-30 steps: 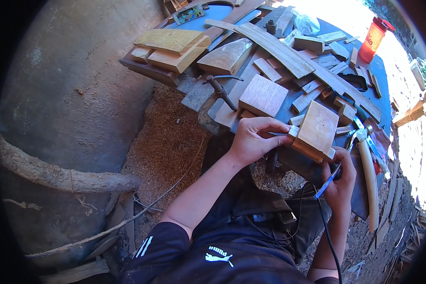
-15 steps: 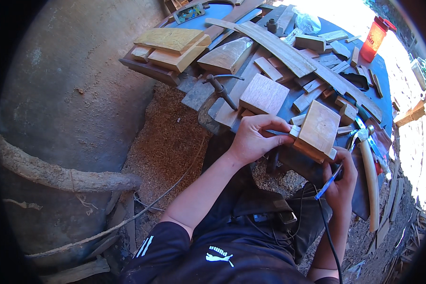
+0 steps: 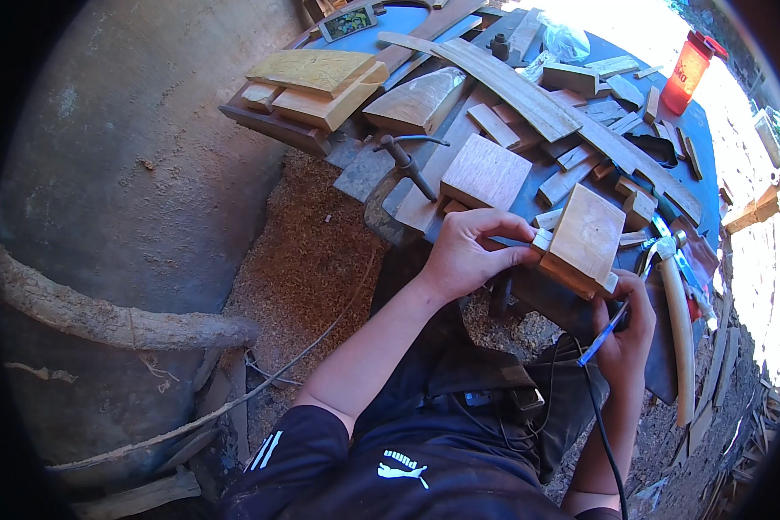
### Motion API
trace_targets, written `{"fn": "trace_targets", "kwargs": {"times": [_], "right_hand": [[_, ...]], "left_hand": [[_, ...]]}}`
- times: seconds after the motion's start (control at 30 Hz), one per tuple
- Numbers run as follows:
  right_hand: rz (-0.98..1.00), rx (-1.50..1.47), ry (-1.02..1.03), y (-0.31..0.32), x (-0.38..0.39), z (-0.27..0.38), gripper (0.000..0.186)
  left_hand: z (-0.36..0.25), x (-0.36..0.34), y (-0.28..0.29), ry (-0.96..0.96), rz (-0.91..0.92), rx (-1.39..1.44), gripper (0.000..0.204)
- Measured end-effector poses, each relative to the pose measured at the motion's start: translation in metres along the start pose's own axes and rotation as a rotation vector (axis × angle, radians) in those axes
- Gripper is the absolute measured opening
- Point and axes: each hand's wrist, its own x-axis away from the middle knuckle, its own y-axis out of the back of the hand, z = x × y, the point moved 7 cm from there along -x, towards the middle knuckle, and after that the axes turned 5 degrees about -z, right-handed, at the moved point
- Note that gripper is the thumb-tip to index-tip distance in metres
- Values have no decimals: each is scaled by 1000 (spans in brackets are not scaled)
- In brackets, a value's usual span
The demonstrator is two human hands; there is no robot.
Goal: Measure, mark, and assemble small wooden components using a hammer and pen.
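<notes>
grey, dusty wall (image 3: 147, 130) fills the left side, with a thick bare branch (image 3: 121, 308) low in front of it and sawdust (image 3: 299, 234) spread over the ground beside the counter (image 3: 702, 139). wood offcuts crowd the counter: a long flat board (image 3: 503, 91) lies slantwise across the pile, and a stack of yellowish planks (image 3: 312, 71) sits at the left end, near a phone (image 3: 347, 24). at the far right stands a red bottle (image 3: 687, 74), leaning in the bent view.

the square block (image 3: 588, 232) is at the near edge of the counter, between the two hands, its broad pale face turned up. a pale strip (image 3: 542, 240) pokes out at its left side. the left hand (image 3: 472, 256) has its grip closed on that strip, thumb and forefinger pinching the end. the right hand (image 3: 622, 334) is at the block's near right corner, its grip closed on a blue pen (image 3: 594, 348) that slants down toward the person; whether its fingertips also press on the wood i cannot tell.

just left of the block, well within reach, lies another thick block (image 3: 485, 173), and left of that a rusty clamp (image 3: 403, 160) sits at the counter's edge. a hammer (image 3: 678, 329) rests right of the right hand, its curved wooden handle pointing toward the person.
</notes>
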Motion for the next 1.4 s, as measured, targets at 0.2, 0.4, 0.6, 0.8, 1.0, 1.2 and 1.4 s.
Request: {"fn": "trace_targets", "kwargs": {"times": [0.2, 0.4, 0.6, 0.8, 1.0, 1.2, 1.4], "right_hand": [[3, 3, -6, -1, 0, 0, 21], [-2, -3, -15, 0, 0, 0, 20], [-12, -6, -10, -1, 0, 0, 21], [-5, 0, -9, 0, 0, 0, 21], [5, 6, -16, -1, 0, 2, 21], [-10, 7, -18, 3, 2, 1, 21], [-1, -29, 15, -2, -2, 0, 22]], "left_hand": [[-1, 1, 0, -11, -1, -2, 26], [-3, 0, -1, -42, 4, -14, 26], [-1, 0, 0, -43, 3, -9, 25], [-1, 1, 0, -44, -8, -15, 25], [-3, 2, 2, -66, -6, -36, 21], [0, 1, -5, -42, 7, -16, 22], [0, 1, 2, -62, -14, 1, 30]]}}
